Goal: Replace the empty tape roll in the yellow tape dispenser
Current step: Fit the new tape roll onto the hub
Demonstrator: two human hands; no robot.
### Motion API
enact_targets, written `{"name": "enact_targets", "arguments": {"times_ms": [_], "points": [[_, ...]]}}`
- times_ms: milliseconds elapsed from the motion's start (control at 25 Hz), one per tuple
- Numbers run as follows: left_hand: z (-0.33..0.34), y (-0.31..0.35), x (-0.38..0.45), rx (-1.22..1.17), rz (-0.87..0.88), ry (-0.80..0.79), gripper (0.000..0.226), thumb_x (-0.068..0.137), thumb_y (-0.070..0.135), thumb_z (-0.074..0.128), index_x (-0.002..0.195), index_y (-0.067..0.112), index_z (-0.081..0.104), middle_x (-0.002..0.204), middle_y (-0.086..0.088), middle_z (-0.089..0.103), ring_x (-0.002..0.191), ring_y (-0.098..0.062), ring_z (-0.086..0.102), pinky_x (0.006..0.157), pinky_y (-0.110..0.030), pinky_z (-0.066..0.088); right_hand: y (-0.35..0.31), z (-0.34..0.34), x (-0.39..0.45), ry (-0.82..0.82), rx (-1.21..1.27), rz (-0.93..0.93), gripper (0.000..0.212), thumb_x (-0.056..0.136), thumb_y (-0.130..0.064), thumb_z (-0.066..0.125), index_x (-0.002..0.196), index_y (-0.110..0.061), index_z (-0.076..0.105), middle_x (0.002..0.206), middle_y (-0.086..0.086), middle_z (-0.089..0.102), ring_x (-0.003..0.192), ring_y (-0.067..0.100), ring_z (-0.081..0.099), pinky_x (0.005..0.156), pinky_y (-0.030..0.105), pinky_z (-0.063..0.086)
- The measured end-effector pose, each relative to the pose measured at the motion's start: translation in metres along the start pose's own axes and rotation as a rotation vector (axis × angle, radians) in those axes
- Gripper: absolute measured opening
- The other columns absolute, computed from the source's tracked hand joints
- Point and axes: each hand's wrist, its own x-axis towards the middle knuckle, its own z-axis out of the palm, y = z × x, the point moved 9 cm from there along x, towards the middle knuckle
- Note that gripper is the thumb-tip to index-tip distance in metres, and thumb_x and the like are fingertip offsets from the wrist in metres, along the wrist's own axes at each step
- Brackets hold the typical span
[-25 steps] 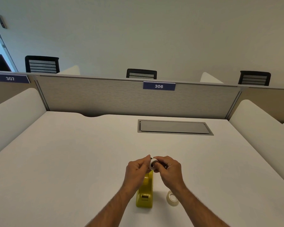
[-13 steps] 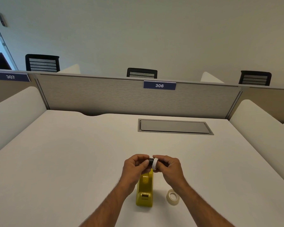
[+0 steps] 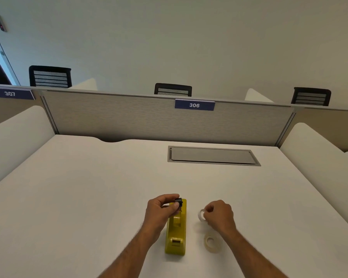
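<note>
The yellow tape dispenser (image 3: 176,235) stands on the white desk (image 3: 88,197), lengthwise toward me. My left hand (image 3: 161,209) pinches a small black spool hub (image 3: 178,202) just above the dispenser's far end. My right hand (image 3: 219,214) sits to the right of the dispenser and holds a thin white empty tape core (image 3: 201,214) between its fingertips. A full roll of clear tape (image 3: 212,242) lies flat on the desk, just near side of my right hand.
A grey cable hatch (image 3: 212,156) is set into the desk further back. A fabric partition (image 3: 149,121) with a "306" label closes the far edge, and white side dividers (image 3: 319,153) flank the desk.
My hands, joined over the dispenser a second ago, have come apart. The right hand has carried the white core off the black hub to the right; the left keeps the hub.
</note>
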Motion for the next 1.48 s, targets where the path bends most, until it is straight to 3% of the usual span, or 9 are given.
{"name": "enact_targets", "arguments": {"times_ms": [120, 400, 560, 640, 760, 880, 1120, 1240, 1480], "points": [[0.002, -0.001, 0.000, 0.028, 0.005, -0.008, 0.025, 0.082, 0.000, 0.072, 0.098, 0.019, 0.076, 0.097, -0.005, 0.077, 0.088, -0.023, 0.074, 0.076, -0.034, 0.061, 0.014, 0.005, 0.002, -0.019, -0.124, 0.059, 0.019, 0.074, -0.011, 0.063, 0.084, -0.019, 0.077, 0.089, 0.000, 0.077, 0.083, 0.019, 0.070, 0.067, 0.025, 0.050], [0.005, -0.004, -0.001, 0.031, 0.001, -0.010, 0.024, 0.081, 0.000, 0.074, 0.097, 0.019, 0.076, 0.095, -0.004, 0.077, 0.086, -0.022, 0.074, 0.071, -0.031, 0.060, 0.033, 0.019, 0.002, -0.079, -0.125, 0.115, 0.016, 0.074, -0.010, 0.064, 0.081, -0.018, 0.075, 0.089, 0.003, 0.077, 0.083, 0.019, 0.071, 0.073, 0.028, 0.058], [0.007, -0.006, -0.002, 0.031, -0.003, -0.017, 0.024, 0.081, 0.002, 0.074, 0.098, 0.018, 0.076, 0.097, -0.006, 0.076, 0.087, -0.023, 0.074, 0.074, -0.034, 0.061, 0.032, 0.012, -0.001, -0.050, -0.105, 0.098, 0.017, 0.076, -0.027, 0.068, 0.091, -0.021, 0.072, 0.095, 0.000, 0.074, 0.089, 0.019, 0.068, 0.073, 0.027, 0.052], [0.007, -0.006, -0.003, 0.031, -0.004, -0.013, 0.023, 0.081, 0.003, 0.075, 0.098, 0.019, 0.076, 0.097, -0.006, 0.076, 0.087, -0.023, 0.074, 0.073, -0.033, 0.061, 0.029, 0.007, -0.006, -0.040, -0.130, 0.080, 0.020, 0.070, -0.041, 0.067, 0.084, -0.026, 0.065, 0.089, -0.004, 0.069, 0.081, 0.016, 0.065, 0.068, 0.027, 0.051], [0.006, -0.007, -0.004, 0.033, -0.007, -0.002, 0.023, 0.081, 0.004, 0.075, 0.095, 0.021, 0.077, 0.096, -0.005, 0.077, 0.087, -0.022, 0.074, 0.072, -0.031, 0.061, 0.030, 0.014, -0.018, -0.130, -0.265, 0.059, 0.043, 0.058, -0.059, 0.065, 0.085, -0.028, 0.052, 0.085, -0.008, 0.063, 0.073, 0.012, 0.058, 0.059, 0.026, 0.045], [0.006, -0.010, -0.005, 0.027, -0.019, 0.007, 0.023, 0.081, 0.003, 0.075, 0.095, 0.022, 0.077, 0.096, -0.004, 0.077, 0.087, -0.020, 0.074, 0.070, -0.029, 0.060, 0.033, 0.027, -0.030, -0.221, -0.343, 0.055, 0.071, 0.045, -0.070, 0.070, 0.096, -0.027, 0.047, 0.092, -0.008, 0.060, 0.076, 0.012, 0.056, 0.063, 0.026, 0.044], [0.003, -0.011, -0.007, 0.045, -0.033, 0.028, 0.023, 0.080, 0.005, 0.076, 0.096, 0.022, 0.076, 0.099, -0.002, 0.075, 0.086, -0.018, 0.073, 0.071, -0.029, 0.061, 0.033, 0.032, -0.038, -0.214, -0.362, 0.026, 0.058, 0.056, -0.045, 0.072, 0.103, -0.026, 0.043, 0.098, -0.007, 0.058, 0.088, 0.015, 0.061, 0.069, 0.024, 0.047], [0.002, -0.010, -0.008, 0.040, -0.034, 0.030, 0.023, 0.080, 0.004, 0.076, 0.097, 0.021, 0.076, 0.099, -0.002, 0.075, 0.087, -0.018, 0.073, 0.071, -0.030, 0.061, 0.028, 0.026, -0.039, -0.175, -0.201, 0.028, 0.055, 0.056, -0.044, 0.078, 0.099, -0.029, 0.047, 0.095, -0.008, 0.061, 0.082, 0.013, 0.062, 0.066, 0.022, 0.050], [0.005, -0.006, -0.010, 0.070, -0.016, 0.013, 0.023, 0.079, 0.006, 0.077, 0.098, 0.020, 0.077, 0.098, 0.002, 0.076, 0.089, -0.018, 0.072, 0.074, -0.032, 0.062, -0.007, 0.023, -0.040, -0.246, 0.810, 0.000, 0.045, 0.058, -0.025, 0.090, 0.099, -0.024, 0.073, 0.106, 0.013, 0.066, 0.082, 0.026, 0.075, 0.067, 0.042, 0.064]]}}
